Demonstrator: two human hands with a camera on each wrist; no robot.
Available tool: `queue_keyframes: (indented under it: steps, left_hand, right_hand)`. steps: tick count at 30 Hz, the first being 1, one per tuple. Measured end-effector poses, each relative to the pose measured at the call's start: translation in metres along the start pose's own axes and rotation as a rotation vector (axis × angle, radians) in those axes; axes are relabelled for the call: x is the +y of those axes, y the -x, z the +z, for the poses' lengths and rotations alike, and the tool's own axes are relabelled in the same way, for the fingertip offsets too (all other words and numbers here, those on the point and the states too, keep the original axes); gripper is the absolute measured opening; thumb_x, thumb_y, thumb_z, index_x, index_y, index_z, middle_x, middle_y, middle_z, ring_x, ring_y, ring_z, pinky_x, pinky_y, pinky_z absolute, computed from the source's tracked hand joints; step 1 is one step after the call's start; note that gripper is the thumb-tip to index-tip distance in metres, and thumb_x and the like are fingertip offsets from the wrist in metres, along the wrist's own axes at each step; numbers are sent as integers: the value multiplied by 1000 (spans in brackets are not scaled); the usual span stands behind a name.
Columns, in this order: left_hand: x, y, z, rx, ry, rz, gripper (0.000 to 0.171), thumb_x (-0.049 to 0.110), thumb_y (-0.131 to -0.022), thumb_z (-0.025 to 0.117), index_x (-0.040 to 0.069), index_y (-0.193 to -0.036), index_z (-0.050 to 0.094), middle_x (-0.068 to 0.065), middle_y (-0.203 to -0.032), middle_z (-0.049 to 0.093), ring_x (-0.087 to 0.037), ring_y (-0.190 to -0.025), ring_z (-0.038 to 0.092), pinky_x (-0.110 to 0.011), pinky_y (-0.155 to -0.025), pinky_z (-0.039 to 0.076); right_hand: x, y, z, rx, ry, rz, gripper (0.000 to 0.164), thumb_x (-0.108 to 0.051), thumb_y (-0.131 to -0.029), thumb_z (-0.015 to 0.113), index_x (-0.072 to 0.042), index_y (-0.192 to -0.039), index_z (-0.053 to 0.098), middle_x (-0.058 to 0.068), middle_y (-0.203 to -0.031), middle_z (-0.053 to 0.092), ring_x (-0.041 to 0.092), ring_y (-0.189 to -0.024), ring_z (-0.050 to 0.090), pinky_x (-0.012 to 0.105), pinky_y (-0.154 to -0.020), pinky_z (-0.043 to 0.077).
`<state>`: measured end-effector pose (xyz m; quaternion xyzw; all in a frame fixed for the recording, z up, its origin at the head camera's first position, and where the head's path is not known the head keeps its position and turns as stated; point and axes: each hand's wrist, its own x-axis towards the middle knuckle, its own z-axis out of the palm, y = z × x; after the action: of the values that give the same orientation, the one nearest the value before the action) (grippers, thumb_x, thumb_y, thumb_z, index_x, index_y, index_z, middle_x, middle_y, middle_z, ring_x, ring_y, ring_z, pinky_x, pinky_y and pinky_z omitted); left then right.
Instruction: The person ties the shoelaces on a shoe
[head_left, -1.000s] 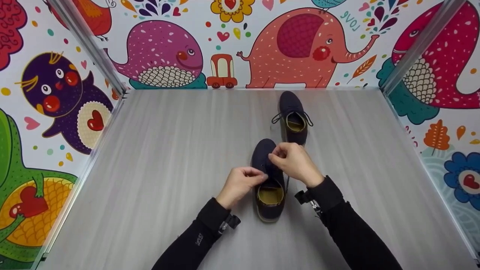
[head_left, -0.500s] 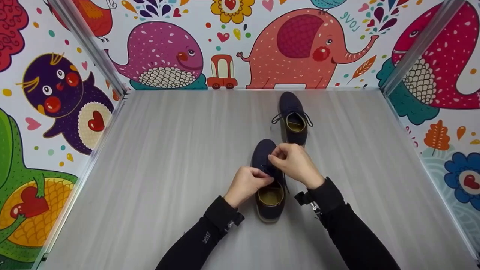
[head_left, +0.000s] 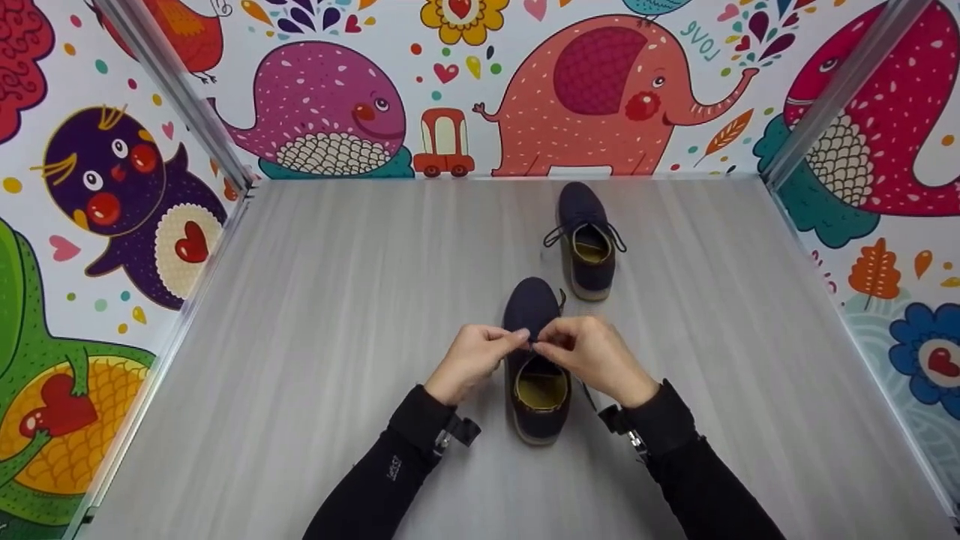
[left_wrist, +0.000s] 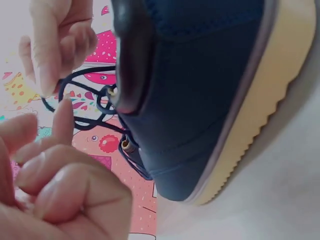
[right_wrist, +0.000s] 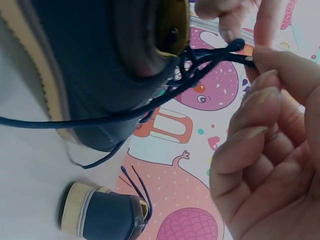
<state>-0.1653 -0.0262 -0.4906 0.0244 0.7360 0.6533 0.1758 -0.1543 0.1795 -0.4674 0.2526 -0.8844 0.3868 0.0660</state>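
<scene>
A navy lace-up shoe (head_left: 531, 296) with a cream sole stands on the floor, toe pointing away from me. Over its tongue, my left hand (head_left: 471, 356) and right hand (head_left: 596, 352) meet at the fingertips. The dark blue shoelace (right_wrist: 200, 70) runs in loops from the eyelets up to them. My right thumb and forefinger pinch one strand in the right wrist view. The left fingers are curled at the lace loop (left_wrist: 75, 75); their exact hold is partly hidden. Another strand trails across the shoe's side in the right wrist view.
A matching shoe (head_left: 581, 202), its lace ends hanging to both sides, stands farther off to the right. Printed walls with cartoon animals (head_left: 585, 127) and metal edge strips (head_left: 157, 82) bound the grey floor (head_left: 360, 262).
My right hand has come down towards the left hand, uncovering the far shoe's heel. The left hand went slightly right, then back up and left. The shoes have stayed put.
</scene>
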Motion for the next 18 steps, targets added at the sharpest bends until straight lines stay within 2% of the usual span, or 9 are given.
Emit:
queue_keyframes:
  steps: [3, 6, 9, 13, 18]
  left_hand:
    - [0, 1, -1, -14, -2, -13, 30, 38, -90, 73, 8, -85, 79, 9, -48, 36, -4, -41, 27, -21, -39, 21]
    - [0, 1, -2, 6, -61, 11, 39, 44, -90, 72, 9, -75, 77, 9, -49, 39, -6, -45, 29, -22, -44, 22]
    - [1, 1, -1, 7, -96, 23, 46, 50, -89, 70, 9, -68, 75, 9, -48, 39, -7, -46, 28, -24, -45, 19]
    - [3, 0, 0, -33, -53, 2, 46, 52, -88, 71, 9, -74, 76, 9, -46, 35, -6, -39, 22, -23, -39, 17]
    - [4, -2, 1, -60, 2, -7, 32, 38, -89, 74, 6, -85, 77, 9, -49, 38, -4, -39, 25, -21, -38, 20]
  right_hand:
    - [2, 4, 4, 8, 17, -79, 5, -17, -87, 79, -12, -85, 77, -9, -71, 65, 3, -58, 54, 22, -53, 45]
    - [4, 5, 7, 47, 28, -132, 4, -14, -87, 79, -10, -86, 77, -6, -73, 67, 4, -59, 55, 21, -53, 46]
    - [3, 5, 8, 93, 38, -150, 5, -14, -87, 78, -9, -86, 76, -5, -74, 66, 4, -60, 56, 22, -53, 46]
    - [2, 6, 8, 117, 58, -182, 6, -14, -87, 79, -10, -84, 76, -5, -74, 66, 4, -60, 56, 22, -54, 47]
    - [5, 9, 12, 154, 55, -227, 6, -11, -84, 80, -10, -85, 75, -6, -75, 66, 3, -61, 55, 19, -54, 46]
